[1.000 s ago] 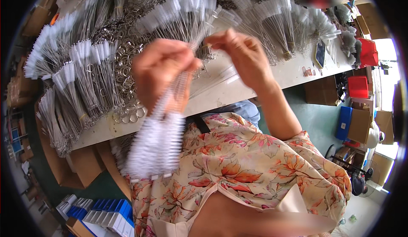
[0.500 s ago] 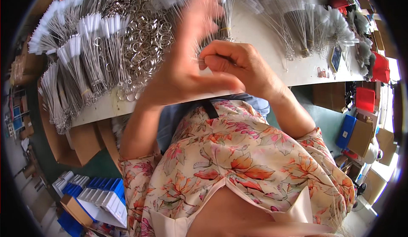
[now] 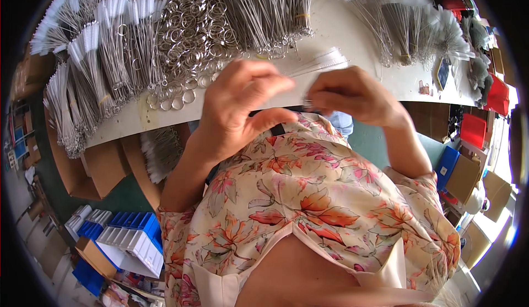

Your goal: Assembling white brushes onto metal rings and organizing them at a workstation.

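Note:
My left hand (image 3: pixel 234 106) hovers in front of the table edge, thumb and fingers apart, with nothing between them. Facing it, my right hand (image 3: pixel 355 96) is closed, fingers curled inward. A small grey, wiry bit shows at its fingertips; what it belongs to is hidden. Just beyond the right hand, a few thin wire brushes (image 3: pixel 322 60) with pale bristles lie on the white table (image 3: pixel 352 37). Loose metal rings (image 3: pixel 193 28) form a heap beyond my left hand. Beside them stands a dense row of wire brushes (image 3: pixel 267 15), loop ends toward me.
More bundled brushes (image 3: pixel 113 48) fill the table's left, and further bundles (image 3: pixel 408 26) lie at the right. Cardboard boxes (image 3: pixel 104 169) stand below the left edge. Blue and white bins (image 3: pixel 132 238) sit at lower left; red bins (image 3: pixel 474 128) are at far right.
My left hand has come down toward me from over the brushes. My right hand has shifted right, away from it. The brushes lying beyond the right hand now show.

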